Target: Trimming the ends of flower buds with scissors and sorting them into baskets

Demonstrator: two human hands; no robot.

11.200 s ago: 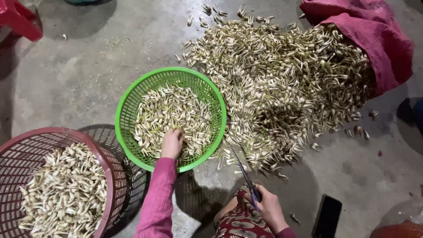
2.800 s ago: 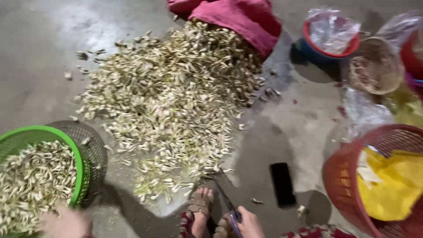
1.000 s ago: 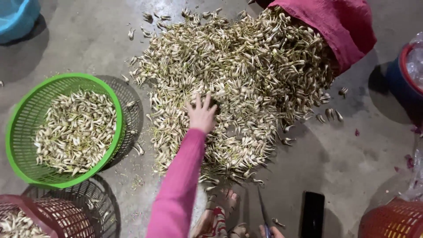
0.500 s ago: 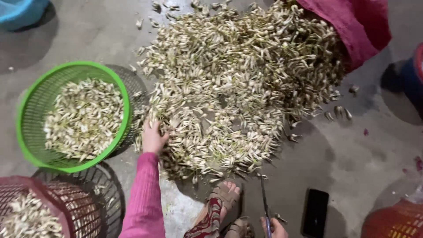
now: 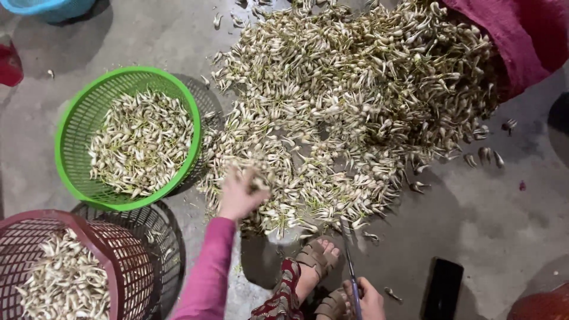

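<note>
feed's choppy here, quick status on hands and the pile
Left hand grabbing bulbs at the pile edge. Right hand gripping a blade. Green basket beside the pile; foot just below it.

The left hand emerges from a long pink sleeve — snug, reaching right to the wrist behind the fingers. Below: patterned red trousers, tan strapped sandals.

- Bulb pile lying centre on floor; sack sitting behind-right
- Round basket sitting left of pile; second basket lying nearer, bottom-left
- Phone lying right of feet
</note>
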